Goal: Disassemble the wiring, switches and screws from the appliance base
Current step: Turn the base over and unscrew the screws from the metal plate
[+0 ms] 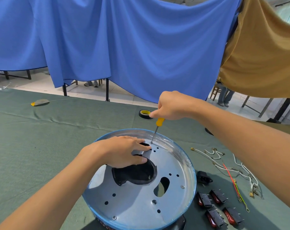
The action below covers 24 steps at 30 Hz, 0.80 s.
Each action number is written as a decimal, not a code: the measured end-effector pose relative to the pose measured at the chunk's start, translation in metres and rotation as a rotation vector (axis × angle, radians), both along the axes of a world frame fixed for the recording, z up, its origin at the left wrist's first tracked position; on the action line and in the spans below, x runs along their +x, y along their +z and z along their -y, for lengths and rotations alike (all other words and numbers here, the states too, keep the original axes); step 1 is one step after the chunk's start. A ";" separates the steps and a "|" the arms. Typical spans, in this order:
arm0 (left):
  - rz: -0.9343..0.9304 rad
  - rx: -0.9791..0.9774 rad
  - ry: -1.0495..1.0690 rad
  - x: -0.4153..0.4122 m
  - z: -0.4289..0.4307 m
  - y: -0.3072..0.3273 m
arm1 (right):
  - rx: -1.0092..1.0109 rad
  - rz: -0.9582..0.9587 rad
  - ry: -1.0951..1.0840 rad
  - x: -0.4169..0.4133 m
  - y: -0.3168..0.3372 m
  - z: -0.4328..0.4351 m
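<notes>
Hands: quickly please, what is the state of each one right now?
Left hand: open, fingers flat on the appliance base.
Right hand: closed, gripping the yellow screwdriver.

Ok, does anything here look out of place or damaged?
Nothing stands out. The round silver metal appliance base sits flat under the left hand; four black-and-red rocker switches, a black power socket and loose wires lie beside it on the green cloth. The right hand holds the yellow-handled screwdriver on a screw.
</notes>
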State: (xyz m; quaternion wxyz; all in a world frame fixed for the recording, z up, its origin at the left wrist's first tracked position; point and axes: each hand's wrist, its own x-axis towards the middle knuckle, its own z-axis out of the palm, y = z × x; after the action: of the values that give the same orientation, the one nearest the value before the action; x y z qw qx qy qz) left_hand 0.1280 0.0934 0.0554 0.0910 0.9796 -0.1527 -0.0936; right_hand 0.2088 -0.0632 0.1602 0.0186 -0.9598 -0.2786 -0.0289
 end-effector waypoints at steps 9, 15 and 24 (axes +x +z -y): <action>-0.005 0.005 0.007 0.001 0.000 0.000 | -0.001 -0.142 0.053 0.001 0.006 0.000; -0.014 0.002 0.016 0.000 0.000 0.000 | -0.043 -0.088 0.037 0.004 0.005 0.000; -0.003 0.000 0.012 0.000 0.000 0.000 | 0.035 -0.227 0.053 0.007 0.003 0.002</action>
State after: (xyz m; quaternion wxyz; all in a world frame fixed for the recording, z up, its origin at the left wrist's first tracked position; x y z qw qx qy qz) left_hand 0.1280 0.0935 0.0554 0.0919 0.9804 -0.1465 -0.0948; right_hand 0.2161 -0.0655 0.1627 0.0673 -0.9488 -0.2994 0.0756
